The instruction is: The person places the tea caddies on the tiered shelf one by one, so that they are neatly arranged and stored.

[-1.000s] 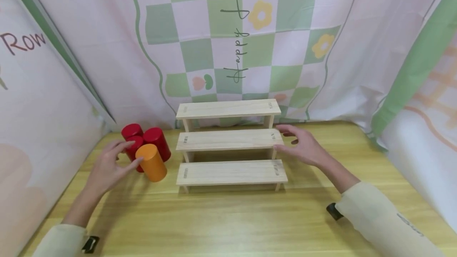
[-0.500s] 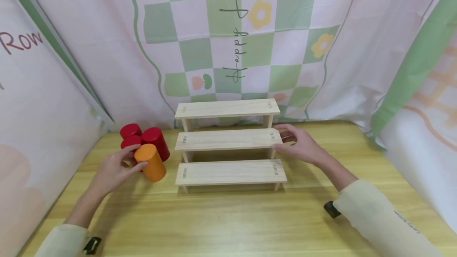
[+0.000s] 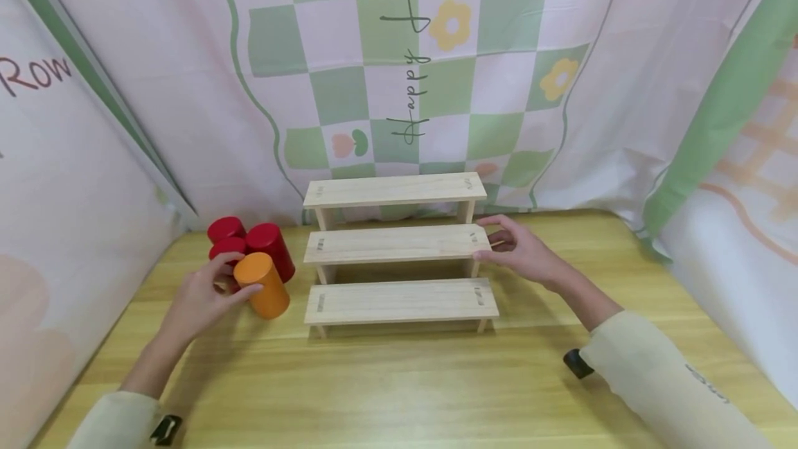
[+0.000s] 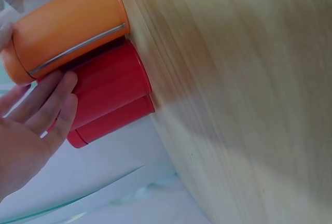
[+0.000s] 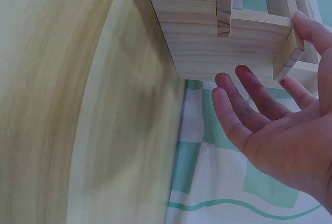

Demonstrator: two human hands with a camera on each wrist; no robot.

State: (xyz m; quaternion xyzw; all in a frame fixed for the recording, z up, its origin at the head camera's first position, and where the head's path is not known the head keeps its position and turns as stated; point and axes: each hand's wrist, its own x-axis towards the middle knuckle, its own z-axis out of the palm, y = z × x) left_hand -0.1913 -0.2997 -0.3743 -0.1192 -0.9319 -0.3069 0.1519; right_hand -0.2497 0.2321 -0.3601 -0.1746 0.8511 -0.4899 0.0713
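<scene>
My left hand (image 3: 201, 302) has its thumb and forefinger on either side of the upright orange canister (image 3: 264, 289), pinching it near the top. In the left wrist view, the other fingers (image 4: 52, 107) reach between the orange canister and the red canisters (image 4: 111, 84) beside it. Behind the orange one, three red canisters (image 3: 271, 251) stand close together. At the right end of a three-tier wooden shelf (image 3: 399, 242), my right hand (image 3: 526, 253) grips the middle board between thumb and forefinger. Its other fingers (image 5: 231, 117) hang free below that board in the right wrist view.
The wood-grain tabletop (image 3: 386, 386) stretches in front of the shelf. A checked cloth (image 3: 389, 82) hangs right behind it, and white cloth (image 3: 75, 179) closes off the left side. The shelf stands just right of the canisters.
My left hand has moved slightly right and closed in around the orange canister. My right hand stays at the middle board's end. The canisters and shelf stand where they were.
</scene>
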